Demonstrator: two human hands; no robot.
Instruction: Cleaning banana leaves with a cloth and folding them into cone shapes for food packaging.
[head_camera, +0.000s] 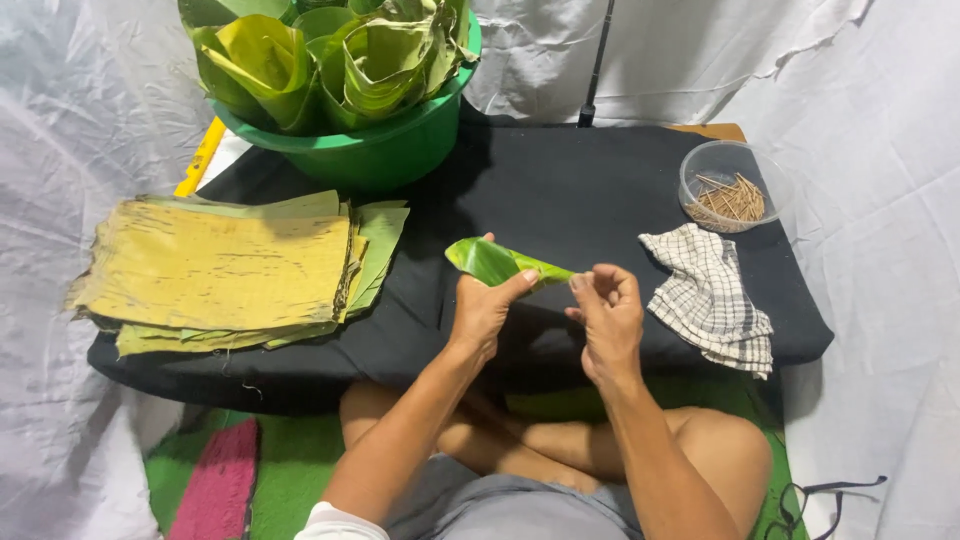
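The left hand (483, 310) grips a rolled green leaf (500, 264) above the black-draped bench (560, 190); the right hand (608, 318) pinches closed at the leaf's right end (whether it holds anything there, I cannot tell); a leaf stack (220, 268), green tub (380, 150), stick bowl (727, 187) and checked cloth (710, 295) rest there; white sheeting (880, 120) surrounds.

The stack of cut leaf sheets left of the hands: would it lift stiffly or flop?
The stack of leaf sheets would probably flop: the sheets look thin, with curling, frayed edges. Probably light, being flat leaf. Loosely piled with offset edges, so a push would likely slide the top sheets over the black cloth.
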